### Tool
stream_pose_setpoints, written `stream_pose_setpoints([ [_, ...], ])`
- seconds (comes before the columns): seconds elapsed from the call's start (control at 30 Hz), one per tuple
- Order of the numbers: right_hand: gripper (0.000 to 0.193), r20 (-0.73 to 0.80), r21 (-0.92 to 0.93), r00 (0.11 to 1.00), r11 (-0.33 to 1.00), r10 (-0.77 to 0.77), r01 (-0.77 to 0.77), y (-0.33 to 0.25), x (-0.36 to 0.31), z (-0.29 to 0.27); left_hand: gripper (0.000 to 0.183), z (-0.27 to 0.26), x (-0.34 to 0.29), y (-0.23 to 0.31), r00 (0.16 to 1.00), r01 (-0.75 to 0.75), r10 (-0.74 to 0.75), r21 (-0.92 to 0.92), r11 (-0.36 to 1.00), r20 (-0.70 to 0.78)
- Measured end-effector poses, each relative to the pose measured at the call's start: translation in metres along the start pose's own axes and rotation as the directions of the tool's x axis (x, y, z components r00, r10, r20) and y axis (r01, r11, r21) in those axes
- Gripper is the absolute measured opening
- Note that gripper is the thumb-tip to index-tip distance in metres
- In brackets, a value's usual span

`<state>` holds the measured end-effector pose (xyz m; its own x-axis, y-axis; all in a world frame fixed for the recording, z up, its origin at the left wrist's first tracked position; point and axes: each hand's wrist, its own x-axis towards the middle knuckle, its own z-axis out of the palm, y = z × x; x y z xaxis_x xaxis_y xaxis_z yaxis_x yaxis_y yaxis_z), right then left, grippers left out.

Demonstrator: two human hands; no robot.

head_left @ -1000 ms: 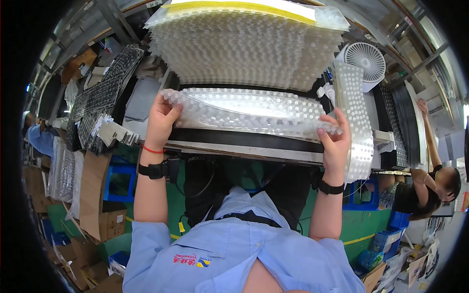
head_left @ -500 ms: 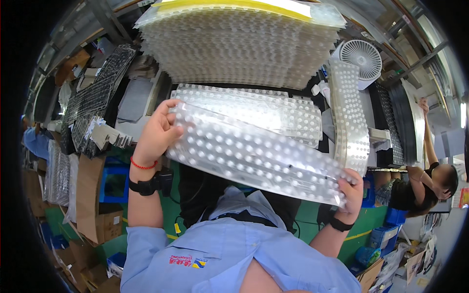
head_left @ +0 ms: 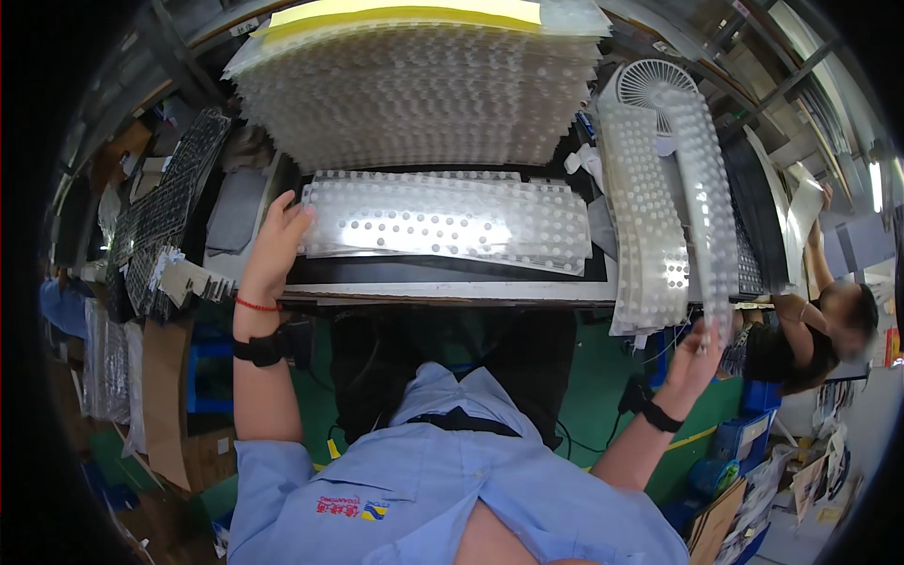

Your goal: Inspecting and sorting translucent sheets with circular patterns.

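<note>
At the right, my right hand (head_left: 695,360) is closed on the near end of a clear plastic sheet (head_left: 702,202) covered in rows of round bumps. The sheet stretches away from me, seen steeply on edge, beside a pile of similar bumpy sheets (head_left: 642,212). My left hand (head_left: 273,247) is at the left end of another flat pile of bumpy plastic sheets (head_left: 443,221) in front of me. Its fingers are stretched out and the thumb lies against the pile's left edge, with nothing visibly held.
A tall stack of translucent sheets (head_left: 414,104) topped with yellow stands behind the pile. A white fan (head_left: 650,80) is at the back right. Black grid panels (head_left: 179,179) lie to the left. Another person (head_left: 800,348) works at far right.
My left hand has let go of the bumpy sheet and moved to the table pile. My right hand has swung the sheet over to the right, uncovering the pile in front of me.
</note>
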<state>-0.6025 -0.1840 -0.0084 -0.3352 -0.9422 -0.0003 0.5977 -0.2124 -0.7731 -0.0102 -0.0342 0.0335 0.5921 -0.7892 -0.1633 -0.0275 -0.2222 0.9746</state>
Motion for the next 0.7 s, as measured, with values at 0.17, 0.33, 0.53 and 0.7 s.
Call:
stream_pose_setpoints([
  [0.17,0.029,0.058,-0.26,0.991,0.957,-0.118,0.129,0.032,-0.04,0.1,0.058,-0.009,0.006,0.007,0.986,0.148,-0.131,-0.168,0.975,0.105],
  [0.33,0.054,0.13,-0.334,0.983,0.927,-0.133,0.17,0.037,-0.06,0.11,0.044,-0.018,0.001,-0.006,0.978,0.188,-0.167,-0.181,0.965,0.126],
  [0.53,0.069,0.554,-0.669,0.728,0.303,-0.404,0.678,0.034,-0.101,0.141,0.031,0.004,-0.018,0.006,0.975,0.101,-0.093,-0.03,0.994,0.202],
  [0.7,0.066,0.733,-0.663,0.679,0.275,0.049,0.696,0.071,-0.093,0.184,0.036,0.013,-0.033,0.004,0.985,0.084,-0.079,-0.023,0.996,0.154],
])
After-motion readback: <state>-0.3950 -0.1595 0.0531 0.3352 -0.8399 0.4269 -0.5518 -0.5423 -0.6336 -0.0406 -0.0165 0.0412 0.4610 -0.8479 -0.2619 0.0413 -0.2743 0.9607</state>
